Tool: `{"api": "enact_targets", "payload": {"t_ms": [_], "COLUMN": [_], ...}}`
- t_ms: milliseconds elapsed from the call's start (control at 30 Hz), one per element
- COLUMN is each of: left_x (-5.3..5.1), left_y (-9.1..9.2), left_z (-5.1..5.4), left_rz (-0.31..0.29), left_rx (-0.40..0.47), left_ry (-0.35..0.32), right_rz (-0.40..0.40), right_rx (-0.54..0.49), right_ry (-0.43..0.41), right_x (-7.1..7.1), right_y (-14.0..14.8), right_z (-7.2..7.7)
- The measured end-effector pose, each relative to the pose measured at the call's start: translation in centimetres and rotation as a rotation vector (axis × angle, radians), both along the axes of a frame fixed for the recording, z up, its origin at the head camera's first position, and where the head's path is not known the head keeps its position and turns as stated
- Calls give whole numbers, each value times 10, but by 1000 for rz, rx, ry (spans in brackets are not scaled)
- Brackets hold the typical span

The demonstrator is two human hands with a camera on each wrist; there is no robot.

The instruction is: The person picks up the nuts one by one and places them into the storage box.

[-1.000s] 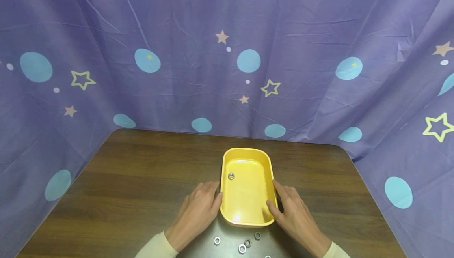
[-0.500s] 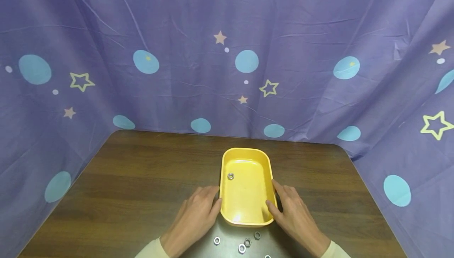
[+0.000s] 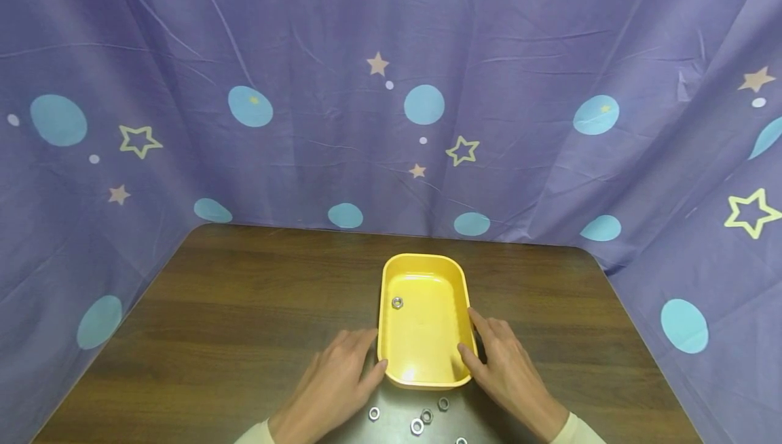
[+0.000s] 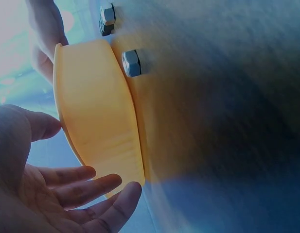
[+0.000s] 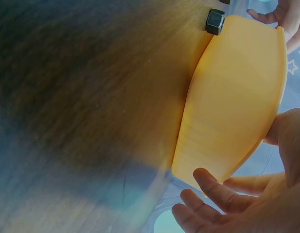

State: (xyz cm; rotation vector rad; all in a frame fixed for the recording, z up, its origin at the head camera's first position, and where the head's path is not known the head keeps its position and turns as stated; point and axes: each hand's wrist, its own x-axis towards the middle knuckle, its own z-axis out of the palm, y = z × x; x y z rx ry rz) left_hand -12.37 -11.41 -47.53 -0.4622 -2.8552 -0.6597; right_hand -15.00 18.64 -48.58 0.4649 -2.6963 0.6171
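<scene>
In the head view a yellow tray with rounded corners stands on the table, one hex nut lying inside it near the left wall. My left hand is at the tray's left side, its thumb tip by the rim at the near left corner. In the left wrist view the fingers are spread and fairly straight beside the outer wall. My right hand holds the right side, thumb over the rim and fingers along the outside. The right wrist view shows that thumb passing behind the rim.
Several more hex nuts lie on the table between the tray and the person, partly cut off at the lower edge. The brown wooden table ends at a purple curtain behind and on both sides.
My left hand has slid along the tray's left side toward the person, its thumb now at the near corner. The right hand, tray and nuts have hardly moved.
</scene>
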Motion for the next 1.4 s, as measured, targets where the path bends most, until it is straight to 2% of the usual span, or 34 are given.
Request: {"api": "enact_targets", "payload": {"t_ms": [367,633,867,1233,1400], "left_x": [9,14,16,20,22], "left_y": [-6,-12,-14,-18,-20], "left_z": [-3,-3,-3,-11,-12], "left_rz": [-44,-96,-134,-193,-216], "left_rx": [-1,10,-17,-68,-82], "left_ry": [93,67,82,104,86], "right_rz": [-11,2,-4,16,13], "right_rx": [-3,-1,-5,2,4], "right_ry": [-33,-3,-20,18,22], "right_x": [-1,0,0,0,-1], "right_y": [0,0,0,0,1], "right_z": [-1,-1,-1,-1,-2]}}
